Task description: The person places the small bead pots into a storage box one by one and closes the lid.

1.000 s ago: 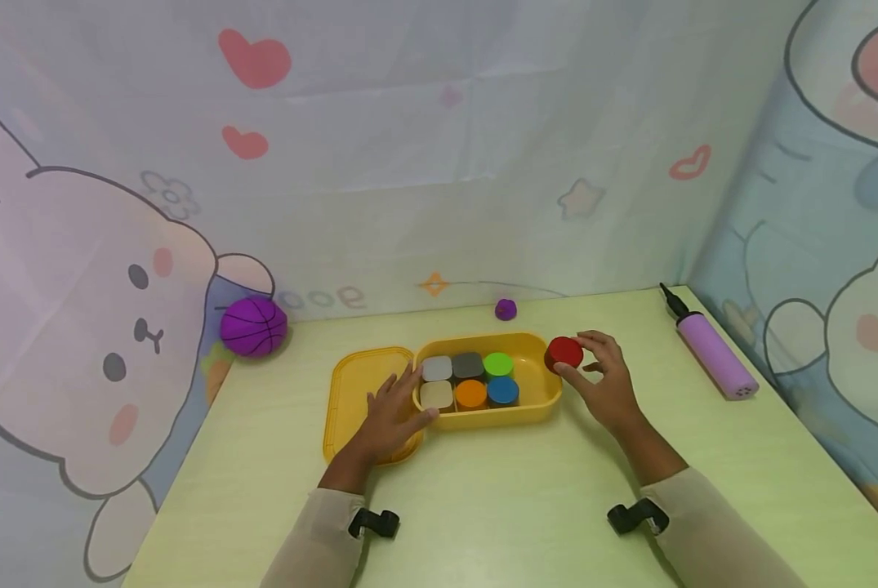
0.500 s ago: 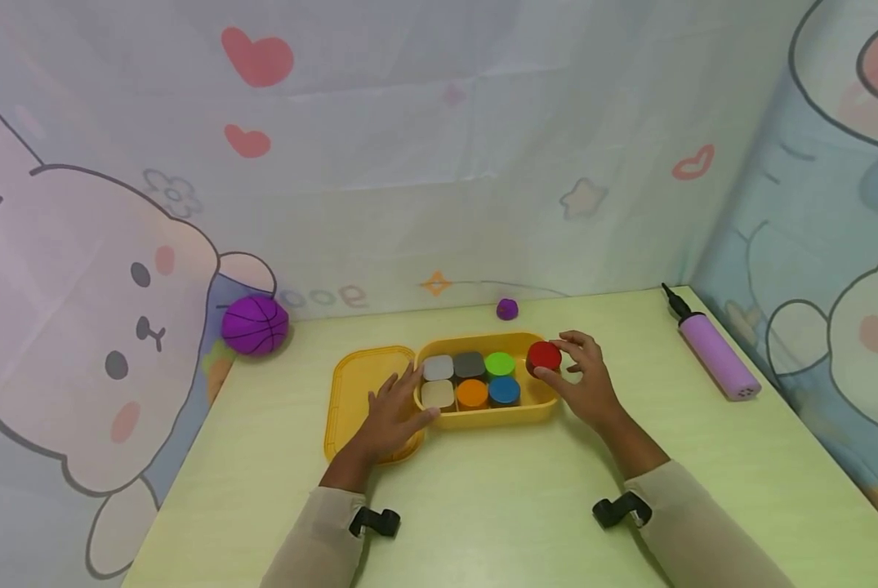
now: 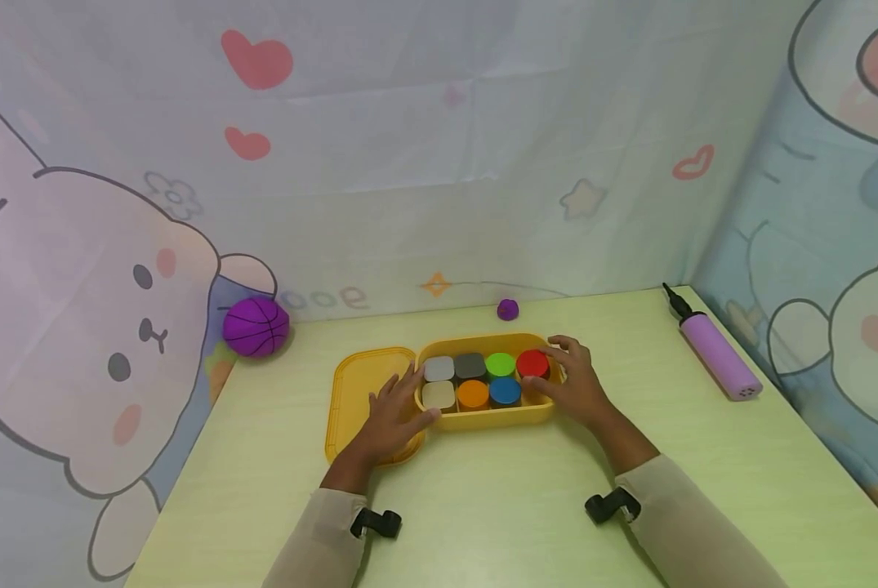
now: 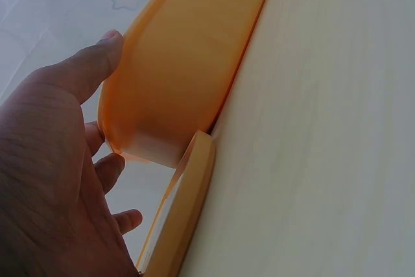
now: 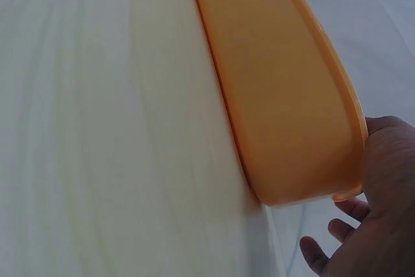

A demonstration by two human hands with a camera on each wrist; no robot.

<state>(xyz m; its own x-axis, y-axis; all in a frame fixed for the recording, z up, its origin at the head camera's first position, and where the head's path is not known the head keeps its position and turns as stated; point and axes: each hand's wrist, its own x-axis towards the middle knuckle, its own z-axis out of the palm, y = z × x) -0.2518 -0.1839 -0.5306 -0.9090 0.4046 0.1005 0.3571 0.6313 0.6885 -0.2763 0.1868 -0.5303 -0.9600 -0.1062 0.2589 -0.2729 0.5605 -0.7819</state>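
Observation:
A yellow box [image 3: 493, 420] stands on the table, holding several short, flat-topped pieces. A light grey [image 3: 439, 368], a dark grey [image 3: 470, 366] and a beige squarish piece [image 3: 439, 395] fill its left part. Round green [image 3: 501, 364], orange [image 3: 473, 395] and blue pieces [image 3: 505, 392] sit beside them. My right hand [image 3: 578, 388] pinches a short red cylinder [image 3: 532, 362] between thumb and fingers, inside the box's right end. With spread, fairly straight fingers, my left hand [image 3: 390, 420] rests against the box's left end. Both wrist views show the box's outer wall [image 4: 181, 56], not its contents.
Partly under my left hand lies a yellow lid [image 3: 358, 392], left of the box. A purple ball [image 3: 256, 327] is at the back left, a small purple object [image 3: 508, 309] behind the box. A pink hand pump [image 3: 718, 355] lies at the right edge.
My right hand has moved left and down with the red cylinder, from above the box's right rim to inside, beside the green piece. My left hand has stayed at the box's left end.

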